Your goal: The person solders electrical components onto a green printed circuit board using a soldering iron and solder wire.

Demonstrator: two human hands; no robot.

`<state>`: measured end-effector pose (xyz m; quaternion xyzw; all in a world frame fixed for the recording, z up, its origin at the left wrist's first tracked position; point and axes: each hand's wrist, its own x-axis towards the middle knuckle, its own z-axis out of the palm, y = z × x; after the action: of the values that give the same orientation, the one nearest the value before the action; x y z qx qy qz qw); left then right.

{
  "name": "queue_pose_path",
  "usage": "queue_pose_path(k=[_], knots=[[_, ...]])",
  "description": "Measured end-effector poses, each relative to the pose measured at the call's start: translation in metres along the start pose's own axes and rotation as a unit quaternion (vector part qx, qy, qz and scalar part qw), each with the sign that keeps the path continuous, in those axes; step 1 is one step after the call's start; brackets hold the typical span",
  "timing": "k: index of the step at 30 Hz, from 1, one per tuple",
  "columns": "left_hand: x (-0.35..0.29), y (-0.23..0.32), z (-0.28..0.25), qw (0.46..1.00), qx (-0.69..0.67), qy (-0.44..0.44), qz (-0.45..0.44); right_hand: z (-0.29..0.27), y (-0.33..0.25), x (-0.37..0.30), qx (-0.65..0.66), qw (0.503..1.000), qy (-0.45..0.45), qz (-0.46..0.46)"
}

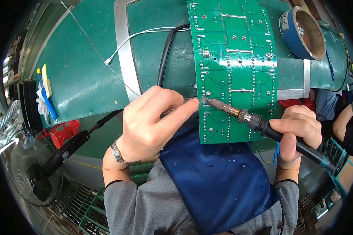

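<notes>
One left-edge spot on the green circuit board (pixel 240 76) (overhanging the table (pixel 82 86)) sits between the left hand (pixel 151 119), pinched on what looks like thin wire (pixel 201 102), and the right hand (pixel 301 127), wrapped around a soldering iron (pixel 245 116), presumably so heat meets wire.

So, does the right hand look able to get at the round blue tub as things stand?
Probably not to grasp it: the right hand is gripping the soldering iron. The way to the blue tub looks free, though, with nothing tall between.
</notes>
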<state>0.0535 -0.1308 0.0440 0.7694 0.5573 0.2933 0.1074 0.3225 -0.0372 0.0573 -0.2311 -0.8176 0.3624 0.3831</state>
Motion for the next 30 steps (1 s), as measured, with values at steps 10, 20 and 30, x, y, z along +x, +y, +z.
queue_pose_path(k=[10,20,30], knots=[[-0.006,0.005,-0.007,1.0,-0.009,-0.018,-0.011,-0.001,-0.009,-0.011,-0.014,0.999,0.051,0.014],[-0.014,0.009,0.002,0.996,0.027,-0.006,0.081,0.007,-0.013,-0.014,0.005,0.999,0.017,-0.03],[-0.016,0.015,-0.016,0.997,0.035,-0.031,0.054,-0.003,-0.026,-0.028,-0.02,0.997,0.066,0.038]])
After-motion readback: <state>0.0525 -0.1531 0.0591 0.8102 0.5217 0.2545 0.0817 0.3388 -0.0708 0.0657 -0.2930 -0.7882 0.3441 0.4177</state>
